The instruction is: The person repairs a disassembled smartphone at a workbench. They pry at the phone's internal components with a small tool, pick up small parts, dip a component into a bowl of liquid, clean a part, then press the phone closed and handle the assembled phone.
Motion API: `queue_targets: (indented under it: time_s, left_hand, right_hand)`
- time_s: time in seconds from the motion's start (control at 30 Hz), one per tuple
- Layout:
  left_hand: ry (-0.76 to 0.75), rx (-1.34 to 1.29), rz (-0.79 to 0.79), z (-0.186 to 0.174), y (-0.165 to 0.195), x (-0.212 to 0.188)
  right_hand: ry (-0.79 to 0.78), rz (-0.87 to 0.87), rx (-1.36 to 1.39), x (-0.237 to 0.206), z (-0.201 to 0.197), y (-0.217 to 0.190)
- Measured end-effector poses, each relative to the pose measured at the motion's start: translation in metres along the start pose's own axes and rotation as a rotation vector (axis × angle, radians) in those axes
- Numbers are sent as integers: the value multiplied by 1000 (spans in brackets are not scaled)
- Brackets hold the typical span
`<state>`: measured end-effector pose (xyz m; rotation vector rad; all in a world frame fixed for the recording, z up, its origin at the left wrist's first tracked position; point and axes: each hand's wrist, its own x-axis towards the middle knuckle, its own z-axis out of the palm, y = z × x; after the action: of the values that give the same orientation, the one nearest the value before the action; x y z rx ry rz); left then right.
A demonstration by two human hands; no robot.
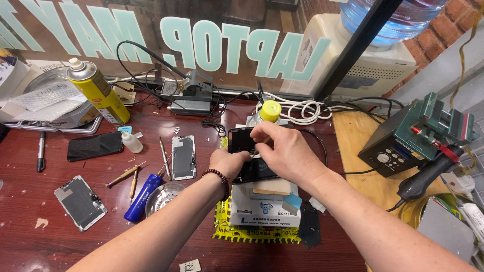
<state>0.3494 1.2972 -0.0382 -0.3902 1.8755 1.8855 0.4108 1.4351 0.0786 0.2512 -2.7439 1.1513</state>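
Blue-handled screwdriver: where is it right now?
In the head view, the blue-handled screwdriver lies on the dark red table left of the person's left forearm, beside a small round metal dish.

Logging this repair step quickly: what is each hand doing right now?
Left hand: closed on the opened phone, gripping its left edge.
Right hand: fingers pinched at the phone's top; what they grip cannot be told.

Two hands working on an opened phone

The left hand (228, 162) is steadying the phone (248, 156) on a white box (264, 211), while the right hand (285, 151) is pinching at its top edge, above the red tabletop (60, 236).
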Motion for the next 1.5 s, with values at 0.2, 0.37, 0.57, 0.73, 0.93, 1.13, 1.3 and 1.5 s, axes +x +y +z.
queue_targets:
  time_s: [0.2, 0.37, 0.57, 0.73, 0.93, 1.13, 1.3, 1.5]
  left_hand:
    - [5, -7, -26, 0, 3, -1]
    - [2, -18, -40, 0, 6, -4]
    - [-18, -43, -108, -4, 14, -17]
    - [151, 146, 37, -34, 10, -35]
    - [172, 326, 284, -56, 10, -52]
    - [-80, 144, 170, -37, 14, -66]
    - [-159, 158, 148, -20, 14, -68]
    - [-195, 165, 225, -9, 14, -66]
  right_hand:
    - [89, 82, 16, -2, 3, 8]
    - [136, 139, -1, -4, 1, 11]
    - [219, 346, 254, -9, -2, 18]
    - [288, 508, 671, -23, -15, 32]
    - [304, 571, 842, -34, -19, 40]
    - [276, 603, 950, -38, -19, 38]
    - [279, 605, 1021, -41, -21, 38]
    - [272, 643, 1060, -46, -24, 38]
